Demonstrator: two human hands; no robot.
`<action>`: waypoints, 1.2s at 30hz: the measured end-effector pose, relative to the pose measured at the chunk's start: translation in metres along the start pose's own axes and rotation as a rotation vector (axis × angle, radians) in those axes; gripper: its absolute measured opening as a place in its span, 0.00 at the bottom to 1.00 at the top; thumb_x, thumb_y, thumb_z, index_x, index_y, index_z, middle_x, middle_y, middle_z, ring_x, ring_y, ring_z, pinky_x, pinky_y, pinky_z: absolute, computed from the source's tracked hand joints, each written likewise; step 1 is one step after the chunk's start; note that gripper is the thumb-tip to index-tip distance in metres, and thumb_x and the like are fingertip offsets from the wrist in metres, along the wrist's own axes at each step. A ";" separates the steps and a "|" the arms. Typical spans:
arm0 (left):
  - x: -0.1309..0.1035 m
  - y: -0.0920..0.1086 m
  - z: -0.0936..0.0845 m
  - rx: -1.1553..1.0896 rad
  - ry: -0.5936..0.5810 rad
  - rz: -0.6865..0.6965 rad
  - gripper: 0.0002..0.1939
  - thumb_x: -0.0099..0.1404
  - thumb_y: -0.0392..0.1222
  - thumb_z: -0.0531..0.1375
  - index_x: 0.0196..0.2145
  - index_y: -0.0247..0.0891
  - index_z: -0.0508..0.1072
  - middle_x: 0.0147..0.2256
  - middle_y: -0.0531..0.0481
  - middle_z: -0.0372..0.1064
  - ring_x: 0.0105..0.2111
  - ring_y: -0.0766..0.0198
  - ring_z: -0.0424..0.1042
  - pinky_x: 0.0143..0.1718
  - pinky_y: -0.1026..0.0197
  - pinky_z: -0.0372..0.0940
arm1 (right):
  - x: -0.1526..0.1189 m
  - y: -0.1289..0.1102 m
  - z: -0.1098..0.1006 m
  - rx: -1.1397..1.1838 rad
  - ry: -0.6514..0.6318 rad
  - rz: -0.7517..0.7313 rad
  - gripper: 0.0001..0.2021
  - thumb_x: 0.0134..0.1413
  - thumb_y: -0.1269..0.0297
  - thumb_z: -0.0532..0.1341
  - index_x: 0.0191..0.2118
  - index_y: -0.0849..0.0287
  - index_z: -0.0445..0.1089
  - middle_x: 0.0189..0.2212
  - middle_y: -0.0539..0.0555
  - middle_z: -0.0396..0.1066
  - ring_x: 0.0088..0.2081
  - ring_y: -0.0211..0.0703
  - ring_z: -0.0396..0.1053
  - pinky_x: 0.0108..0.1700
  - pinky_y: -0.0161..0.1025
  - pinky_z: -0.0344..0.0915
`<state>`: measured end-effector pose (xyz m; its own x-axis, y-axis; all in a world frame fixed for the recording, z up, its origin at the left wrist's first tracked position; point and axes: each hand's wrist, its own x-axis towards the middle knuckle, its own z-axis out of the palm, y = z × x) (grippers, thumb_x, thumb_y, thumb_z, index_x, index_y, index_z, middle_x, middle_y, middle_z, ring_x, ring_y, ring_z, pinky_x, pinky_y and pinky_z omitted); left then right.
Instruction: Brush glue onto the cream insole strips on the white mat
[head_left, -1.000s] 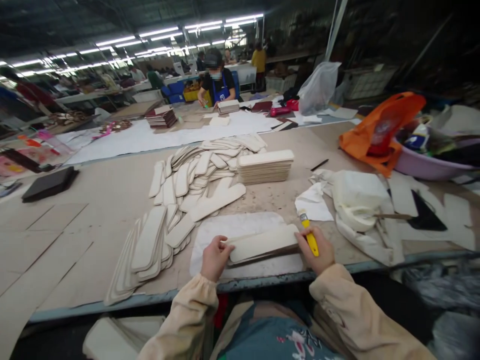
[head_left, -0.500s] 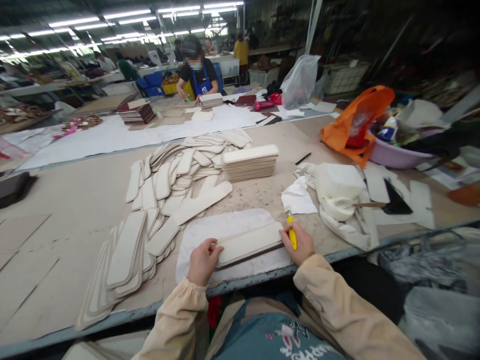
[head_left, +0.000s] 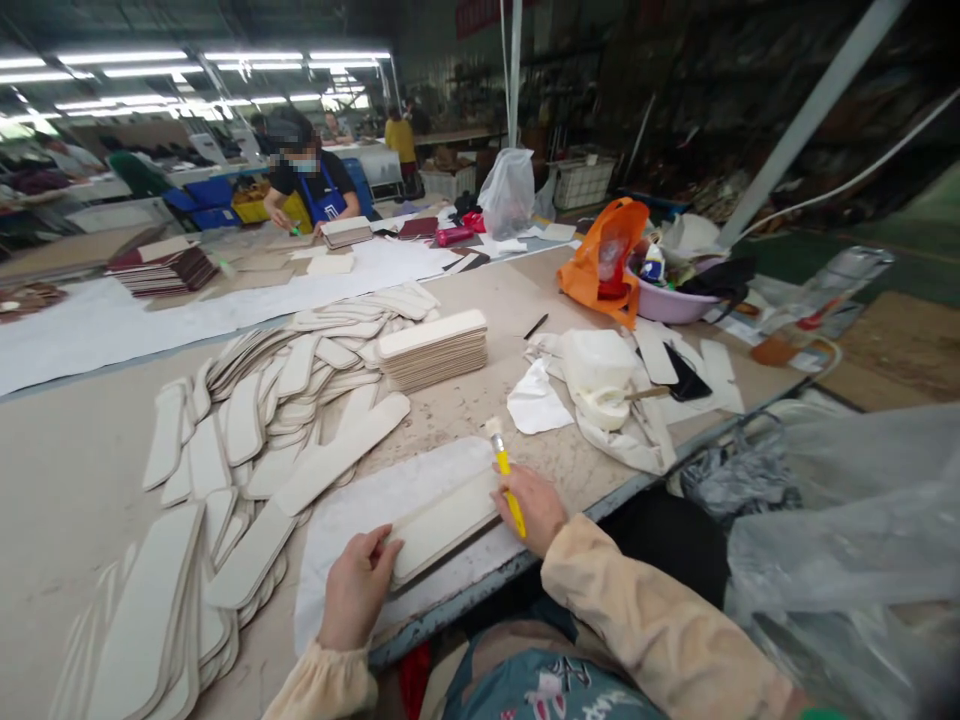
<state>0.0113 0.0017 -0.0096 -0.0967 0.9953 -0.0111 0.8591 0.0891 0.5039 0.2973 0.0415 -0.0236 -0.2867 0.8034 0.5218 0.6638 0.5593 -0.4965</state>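
Observation:
A long white panel with rounded corners (head_left: 446, 525) lies over a white paper sheet (head_left: 337, 540) near the table's front edge. My left hand (head_left: 358, 580) pinches the panel's left end between thumb and fingers. At its other end, my right hand (head_left: 536, 508) touches the panel's edge while gripping a yellow-handled paintbrush (head_left: 504, 475), bristles pointing up and away from me. To the left spreads a loose heap of similar panels (head_left: 244, 410), some fanned in overlapping rows. Behind the sheet stands a neat stack of them (head_left: 435, 355).
Right of the sheet are a crumpled white paper (head_left: 538, 398), a whitish plastic container (head_left: 598, 358) and a dark thin stick (head_left: 535, 327). Farther back sit an orange bag (head_left: 592, 265) and a purple basin (head_left: 675, 303). A co-worker (head_left: 315, 180) works across the table.
My view has swung to the right, so the table's things appear farther left. Both hands keep their places at the panel's ends, and the brush stays in my right hand.

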 end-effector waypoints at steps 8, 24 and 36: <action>0.003 -0.005 0.002 -0.012 -0.012 0.059 0.21 0.58 0.56 0.53 0.38 0.38 0.73 0.26 0.51 0.67 0.27 0.60 0.68 0.33 0.58 0.64 | -0.007 -0.044 0.048 0.025 -0.310 -0.237 0.17 0.55 0.50 0.59 0.42 0.58 0.66 0.50 0.59 0.66 0.60 0.47 0.53 0.61 0.49 0.48; 0.003 -0.004 0.003 0.013 -0.010 0.086 0.18 0.60 0.53 0.52 0.38 0.38 0.72 0.28 0.51 0.65 0.28 0.61 0.67 0.33 0.58 0.64 | -0.018 0.030 0.002 0.117 0.016 0.499 0.07 0.54 0.64 0.57 0.39 0.54 0.59 0.47 0.58 0.70 0.47 0.48 0.69 0.45 0.45 0.66; -0.004 0.007 -0.006 -0.027 0.009 0.140 0.12 0.59 0.47 0.54 0.34 0.38 0.72 0.34 0.47 0.65 0.35 0.59 0.69 0.40 0.53 0.66 | 0.012 0.007 -0.014 0.428 0.197 0.512 0.13 0.49 0.59 0.61 0.36 0.54 0.57 0.34 0.51 0.69 0.31 0.42 0.68 0.37 0.42 0.65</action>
<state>0.0142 -0.0017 -0.0009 0.0181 0.9975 0.0686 0.8506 -0.0514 0.5233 0.3077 0.0523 -0.0109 0.1477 0.9582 0.2449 0.3393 0.1835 -0.9226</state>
